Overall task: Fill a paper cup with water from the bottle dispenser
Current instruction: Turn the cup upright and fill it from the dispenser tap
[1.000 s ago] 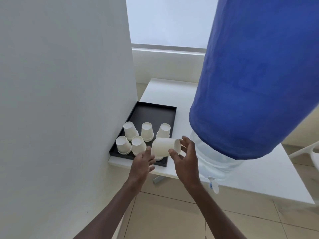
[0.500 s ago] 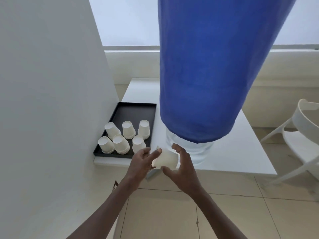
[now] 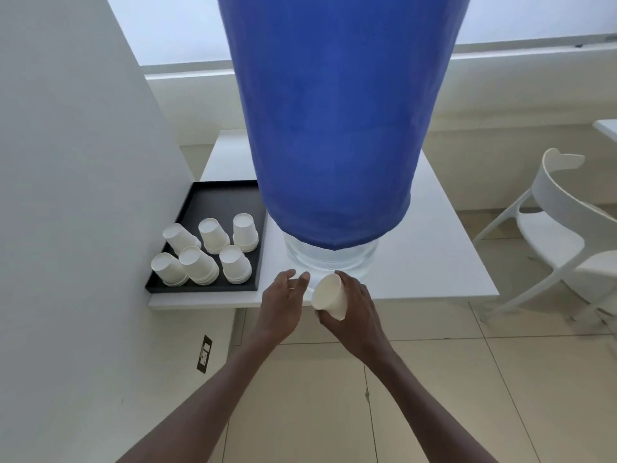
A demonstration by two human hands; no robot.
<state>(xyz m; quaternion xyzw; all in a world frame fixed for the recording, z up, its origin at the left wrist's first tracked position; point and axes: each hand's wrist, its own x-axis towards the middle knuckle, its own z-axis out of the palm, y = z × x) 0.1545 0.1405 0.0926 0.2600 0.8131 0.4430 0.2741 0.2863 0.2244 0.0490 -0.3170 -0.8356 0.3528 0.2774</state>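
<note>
A white paper cup (image 3: 329, 297) is gripped in my right hand (image 3: 355, 309), tilted, just in front of the table's front edge. My left hand (image 3: 283, 300) is beside it to the left, fingers apart, holding nothing. Both hands are right below the clear base (image 3: 329, 259) of the big water bottle dispenser, which is wrapped in a blue cover (image 3: 337, 128) and stands on the white table (image 3: 444, 262). The tap is hidden behind my hands and the cup.
A black tray (image 3: 207, 202) on the table's left holds several upside-down paper cups (image 3: 203, 252). A white wall (image 3: 66, 195) rises close on the left. A white chair (image 3: 561, 228) stands to the right on the tiled floor.
My left hand has let go of the cup, which my right hand now holds alone. The cup has moved right, under the bottle's base. My view has shifted right.
</note>
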